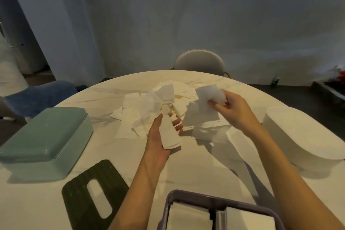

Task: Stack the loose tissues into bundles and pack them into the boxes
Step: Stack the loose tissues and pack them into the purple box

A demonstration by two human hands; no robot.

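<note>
A heap of loose white tissues lies in the middle of the round table. My left hand holds a small folded bundle of tissues in its palm, thumb along one side and fingers under the other. My right hand is raised over the pile and pinches a crumpled tissue between thumb and fingers. A purple box at the near edge holds two flat stacks of tissues. A green box lies upside down at the left. A white oval box sits at the right.
A dark ribbed lid with an oblong slot lies flat near the front left. The pale marble table ends in a curved far edge, behind it a grey chair back. A blue chair stands at the left.
</note>
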